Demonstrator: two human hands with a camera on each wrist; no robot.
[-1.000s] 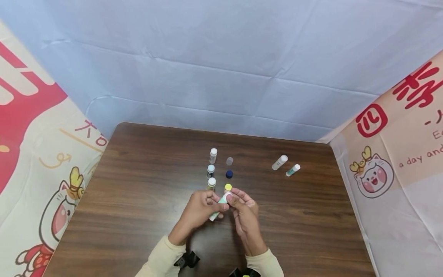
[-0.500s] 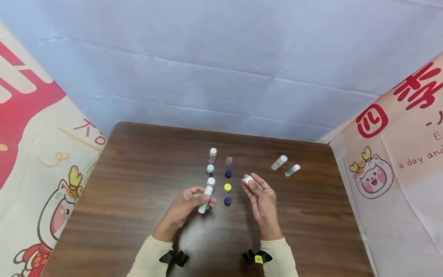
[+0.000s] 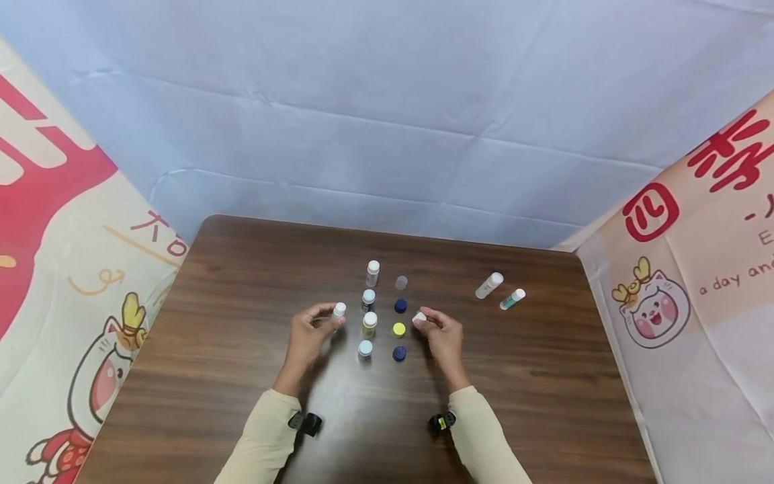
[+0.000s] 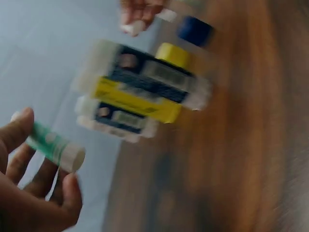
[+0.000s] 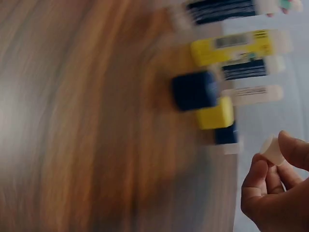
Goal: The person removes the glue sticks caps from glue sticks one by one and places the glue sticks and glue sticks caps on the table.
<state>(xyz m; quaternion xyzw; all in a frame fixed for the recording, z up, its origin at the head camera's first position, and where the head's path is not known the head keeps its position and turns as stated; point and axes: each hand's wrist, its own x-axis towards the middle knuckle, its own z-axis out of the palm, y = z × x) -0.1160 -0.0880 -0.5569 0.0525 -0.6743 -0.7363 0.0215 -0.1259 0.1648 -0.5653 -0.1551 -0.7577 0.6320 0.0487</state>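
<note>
In the head view my left hand (image 3: 306, 343) holds a small glue stick (image 3: 340, 309) upright, left of a column of glue sticks. Its green and white barrel shows in the left wrist view, gripped between thumb and fingers. My right hand (image 3: 445, 339) pinches a white cap (image 3: 420, 316) just right of a column of caps. Between the hands stand several glue sticks: a back one (image 3: 372, 272), a dark-labelled one (image 3: 368, 300), a yellow-labelled one (image 3: 369, 326) and a front one (image 3: 365, 350). Beside them lie a clear cap (image 3: 402, 282), a blue cap (image 3: 401, 306), a yellow cap (image 3: 399, 329) and another blue cap (image 3: 399, 353).
Farther right on the brown wooden table (image 3: 544, 376) are a white glue stick (image 3: 489, 286) and a smaller teal and white one (image 3: 512, 299). A pale cloth (image 3: 363, 134) hangs behind the table; printed cloths flank it. Both wrist views are blurred.
My hands have drawn apart, the white cap coming off the green glue stick. Since then the left hand has moved left and away from me, the right slightly left. The front glue stick has come into view.
</note>
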